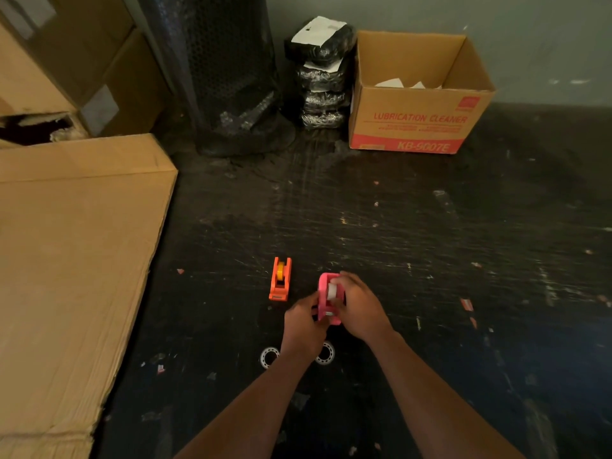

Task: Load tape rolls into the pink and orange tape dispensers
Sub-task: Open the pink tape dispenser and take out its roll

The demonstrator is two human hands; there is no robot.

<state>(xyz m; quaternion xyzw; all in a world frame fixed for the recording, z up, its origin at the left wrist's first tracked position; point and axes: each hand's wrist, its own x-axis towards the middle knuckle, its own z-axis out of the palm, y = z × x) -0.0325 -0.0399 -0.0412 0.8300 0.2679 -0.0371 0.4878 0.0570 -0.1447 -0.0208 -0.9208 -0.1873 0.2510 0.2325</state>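
- The pink tape dispenser (326,304) sits on the dark floor (430,260), near the person and a little right of the middle.
- The left hand (303,321) holds the near left side of it. Its fingers (314,301) are curled shut on the pink side wall.
- The right hand (356,308) comes over from the right. Its fingers (341,280) are bent around the white tape roll (332,290), which sits in the slot of the pink dispenser. I cannot tell if the roll is all the way down yet.
- The dispenser looks like small, hard plastic. It is likely light, so it may slide on the floor if it is not held. The side walls are a good place to hold it.
- The tape roll looks light and stiff. It is best held by its flat sides, since the outer band may be sticky at the loose end.
- The cutting end of a dispenser may be sharp, so fingers should stay off it.
- The orange tape dispenser (280,279) stands just to the left, apart from the hands. It has a yellow roll (280,270) in it already.
- Two clear rings (269,356) lie on the floor near the left arm. They may be empty tape cores.
- Far off on the right, an open cardboard box (414,127) holds some white paper (394,82). I cannot see what else is in it.
- A big flat cardboard sheet (73,260) lies on the left.
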